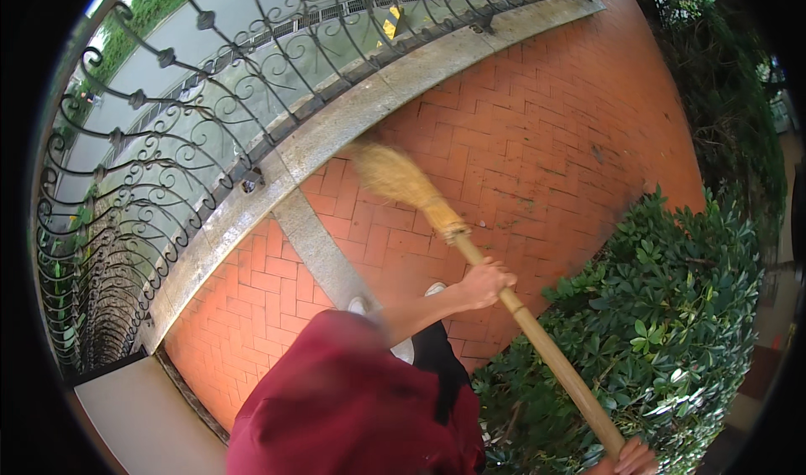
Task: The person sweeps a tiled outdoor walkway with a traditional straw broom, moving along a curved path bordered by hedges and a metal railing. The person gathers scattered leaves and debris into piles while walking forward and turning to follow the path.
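With left hand [485,282] nearer the bristles [393,175], right hand [635,458] toward the handle's [554,362] end, grips a straw broom [438,213] angled toward the stone curb [336,124].

You are seeing a long tan wooden broom handle [554,360], smooth with a soft sheen, and its straw-yellow fibre head [399,180], rough and matt. Orange-red brick paving [520,139] is looking matt; along its far edge, a grey stone kerb [369,97] is showing a faint gloss below a black curled metal fence [166,57]. Your dark-red cloth top [353,399] is looking matt, while green leaves [655,315] are shining at the paving's right edge.
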The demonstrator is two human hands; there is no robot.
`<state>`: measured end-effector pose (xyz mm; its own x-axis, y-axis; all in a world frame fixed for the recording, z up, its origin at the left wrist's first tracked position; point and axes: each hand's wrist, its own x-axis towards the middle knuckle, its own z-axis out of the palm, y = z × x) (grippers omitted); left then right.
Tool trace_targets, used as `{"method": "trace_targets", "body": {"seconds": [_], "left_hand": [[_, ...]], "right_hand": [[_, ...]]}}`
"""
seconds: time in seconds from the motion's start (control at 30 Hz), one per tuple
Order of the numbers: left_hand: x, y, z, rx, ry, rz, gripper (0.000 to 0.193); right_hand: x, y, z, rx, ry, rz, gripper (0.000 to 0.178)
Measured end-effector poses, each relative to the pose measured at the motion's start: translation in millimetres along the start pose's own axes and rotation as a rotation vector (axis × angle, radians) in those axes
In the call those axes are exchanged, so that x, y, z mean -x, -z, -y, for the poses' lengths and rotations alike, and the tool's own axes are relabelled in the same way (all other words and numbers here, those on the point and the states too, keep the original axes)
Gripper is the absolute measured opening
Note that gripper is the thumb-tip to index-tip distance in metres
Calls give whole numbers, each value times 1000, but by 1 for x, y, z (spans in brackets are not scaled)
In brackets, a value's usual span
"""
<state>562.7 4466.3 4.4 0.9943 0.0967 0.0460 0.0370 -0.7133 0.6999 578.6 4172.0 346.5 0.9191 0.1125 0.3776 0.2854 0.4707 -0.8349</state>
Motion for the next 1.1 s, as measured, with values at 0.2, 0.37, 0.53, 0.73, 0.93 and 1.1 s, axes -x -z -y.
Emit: {"method": "trace_targets", "body": {"seconds": [0.2,0.37,0.53,0.73,0.93,1.1], "left_hand": [[-133,-20,-18,-23,-292,123,11],[-111,-6,-121,15,-304,31,18],[23,17,-170,265,-371,93,30],[167,0,-71,161,106,615,49],[166,-54,-88,171,150,557,34],[-1,-116,-192,433,-190,223,14]], "right_hand": [[33,28,7,246,153,-101,21],[4,78,103,317,403,-467,15],[-42,131,159,236,265,-370,8],[-40,126,17,-39,-257,-162,13],[-38,140,38,-43,-321,-266,19],[-48,156,184,414,199,-401,12]]}}
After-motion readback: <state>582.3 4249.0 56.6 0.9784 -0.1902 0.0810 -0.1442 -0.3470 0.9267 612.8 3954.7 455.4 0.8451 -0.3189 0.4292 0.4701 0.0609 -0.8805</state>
